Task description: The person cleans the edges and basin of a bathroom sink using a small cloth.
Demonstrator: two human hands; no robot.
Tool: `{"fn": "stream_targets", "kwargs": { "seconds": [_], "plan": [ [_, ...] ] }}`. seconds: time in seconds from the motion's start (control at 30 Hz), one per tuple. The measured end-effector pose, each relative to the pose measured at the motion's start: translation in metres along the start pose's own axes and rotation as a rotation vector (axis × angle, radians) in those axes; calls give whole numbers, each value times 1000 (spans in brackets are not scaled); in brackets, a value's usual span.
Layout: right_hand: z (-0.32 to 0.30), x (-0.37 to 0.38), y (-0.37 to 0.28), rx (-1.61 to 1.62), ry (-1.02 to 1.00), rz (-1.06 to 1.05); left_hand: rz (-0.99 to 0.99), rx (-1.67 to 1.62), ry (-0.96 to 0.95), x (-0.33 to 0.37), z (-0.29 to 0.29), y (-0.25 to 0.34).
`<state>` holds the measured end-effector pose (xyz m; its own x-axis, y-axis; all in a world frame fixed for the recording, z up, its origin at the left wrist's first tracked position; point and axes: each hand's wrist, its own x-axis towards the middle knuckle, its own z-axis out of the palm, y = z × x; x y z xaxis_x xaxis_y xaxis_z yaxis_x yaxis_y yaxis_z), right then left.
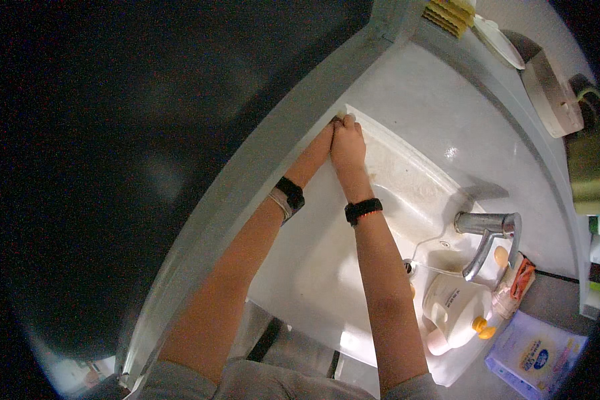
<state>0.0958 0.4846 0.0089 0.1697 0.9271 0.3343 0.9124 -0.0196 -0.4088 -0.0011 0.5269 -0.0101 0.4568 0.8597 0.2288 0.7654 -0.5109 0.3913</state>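
My right hand (349,143) is at the far left corner of a white washbasin (313,257), against the wall. Its fingers are curled closed, and whatever they hold is hidden. My left hand (325,141) meets it at the same corner, largely covered by the right one, so its fingers cannot be made out. A small dark bit shows between the hands, too small to name. Both wrists wear black bands. The basin's back rim (407,157) runs away to the right from my hands and looks stained.
Right of my right forearm are a chrome faucet (488,225) and a white plastic jug (460,303). A purple packet (537,353) and an orange-and-clear package (521,280) lie beyond. A ledge holds a pale box (550,93) and a yellow ridged thing (449,17). A grey frame (247,153) edges the left.
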Motion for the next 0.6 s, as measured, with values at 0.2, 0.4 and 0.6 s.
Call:
{"fn": "stream_targets", "kwargs": {
  "seconds": [0.2, 0.4, 0.6],
  "plan": [
    [-8, -34, -8, 5, -74, 32, 79, 3, -31, -39, -21, 27],
    [-25, -76, -23, 84, -67, 33, 29, 163, -183, -73, -41, 44],
    [-31, -80, -27, 121, -67, 71, 112, 185, -155, -84, -51, 45]
  ]
}}
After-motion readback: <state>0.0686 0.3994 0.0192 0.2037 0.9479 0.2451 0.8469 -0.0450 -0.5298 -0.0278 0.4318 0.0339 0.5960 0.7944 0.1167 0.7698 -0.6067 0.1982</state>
